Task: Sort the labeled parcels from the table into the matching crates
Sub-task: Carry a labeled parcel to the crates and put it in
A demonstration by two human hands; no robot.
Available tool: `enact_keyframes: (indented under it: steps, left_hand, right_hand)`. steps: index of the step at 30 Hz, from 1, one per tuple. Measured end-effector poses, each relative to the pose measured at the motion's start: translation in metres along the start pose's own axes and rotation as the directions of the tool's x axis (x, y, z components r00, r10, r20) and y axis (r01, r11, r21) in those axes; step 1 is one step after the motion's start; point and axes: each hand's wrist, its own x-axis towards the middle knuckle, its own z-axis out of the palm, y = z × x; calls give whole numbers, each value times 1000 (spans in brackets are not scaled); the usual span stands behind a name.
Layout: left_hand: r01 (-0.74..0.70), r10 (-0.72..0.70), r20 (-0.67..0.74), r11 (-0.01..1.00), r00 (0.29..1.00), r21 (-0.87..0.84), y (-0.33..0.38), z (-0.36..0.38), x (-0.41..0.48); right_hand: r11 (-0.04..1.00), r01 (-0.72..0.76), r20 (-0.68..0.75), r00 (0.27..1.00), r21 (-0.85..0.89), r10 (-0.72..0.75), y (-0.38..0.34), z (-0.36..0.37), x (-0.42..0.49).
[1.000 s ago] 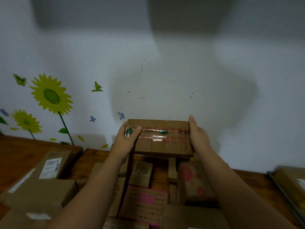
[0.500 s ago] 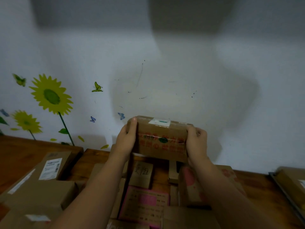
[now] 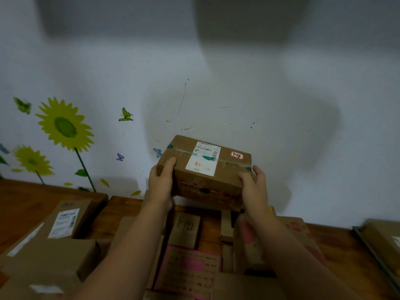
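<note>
Clock bearings are read from the held parcel (image 3: 205,167), gripped at its ends by the left hand (image 3: 161,182) and right hand (image 3: 253,187).

- 10 to 2 o'clock: open air, closed at the back by the wall (image 3: 216,72).
- 3 o'clock: open air in front of the wall.
- 4 o'clock: a strip of bare table (image 3: 339,245) between a spotted box (image 3: 303,232) and a crate (image 3: 364,243) at the frame edge.
- 5 o'clock: the spotted box, beside the right forearm.
- 6 o'clock: packed boxes directly below, including a handwritten box (image 3: 187,229) and a pink-labelled parcel (image 3: 188,269). Only narrow gaps between them.
- 7 to 8 o'clock: stacked cartons (image 3: 54,256).
- 9 o'clock: bare table along the wall.
</note>
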Motion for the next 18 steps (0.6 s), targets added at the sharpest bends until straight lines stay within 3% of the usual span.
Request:
enact_keyframes:
  steps: [4,8,12,18]
  left_hand:
    - [-51,51,1,998,999,-26,-1,-4,1]
    - [-78,79,14,996,997,-48,2,-4,-1]
    - [-77,79,20,995,997,-68,3,-5,2]
    - [-81,85,34,991,996,-107,1,-2,7]
  right_hand:
    - [980,-196,108,976,30,191,-4,-4,14]
    - [950,-305,248,927,62,281,-10,-8,20]
    - [941,-319,335,904,114,266,-6,-10,20]
    - [953,-200,255,957,229,139,2,-5,13]
